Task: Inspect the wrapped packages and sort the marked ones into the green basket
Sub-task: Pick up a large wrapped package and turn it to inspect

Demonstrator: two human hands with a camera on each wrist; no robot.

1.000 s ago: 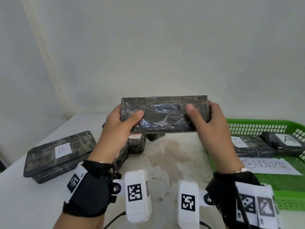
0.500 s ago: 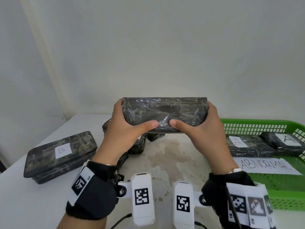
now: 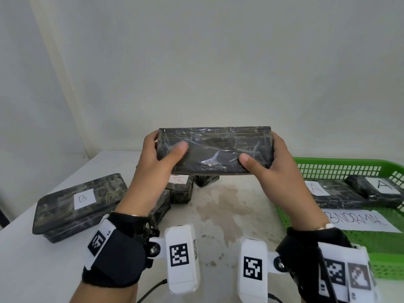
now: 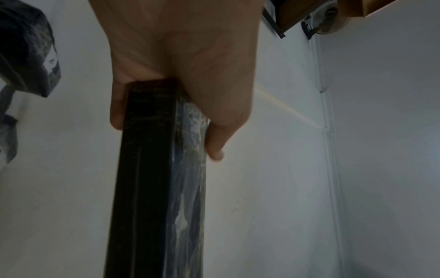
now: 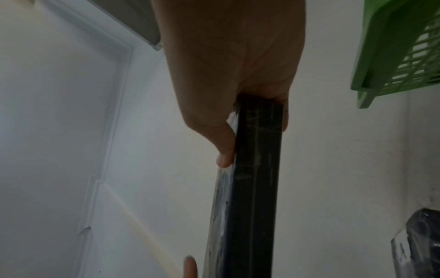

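**Package under inspection, both hands, no label on the visible face**

Thumbs have parted since the earlier frame: then they nearly met at the lower middle of the package, now each sits nearer its own end; the package also shows a broader face to the head camera, so it has been tilted or turned.

Table [image 3: 229, 215]: pale, stained patch directly beneath the hands.

Green basket [image 3: 341, 166]: to the outer side of the right hand; holds two packages marked "A" and a sheet lettered "ABNORMAL", partly hidden by the wrist.

Package marked "B" [image 3: 80, 204]: flat on the table, to the outer side of the left wrist; more packages lie below the left hand, one showing an "A" label [image 3: 179, 178].

Held package [image 3: 215, 150]: dark, film-wrapped, raised clear of the table between both hands; no label on the face seen.

Left hand [image 3: 157, 158]: grips the left end, thumb on the near face, fingers behind; right hand [image 3: 273, 165]: grips the right end likewise; both wrist views confirm the clamp.

Step, as judged: inspection of this package, mark not yet found. Next move calls for turning it to expose the hidden faces, keeping both end grips firm since the film looks slippery; if marked, carry rightward into the basket.
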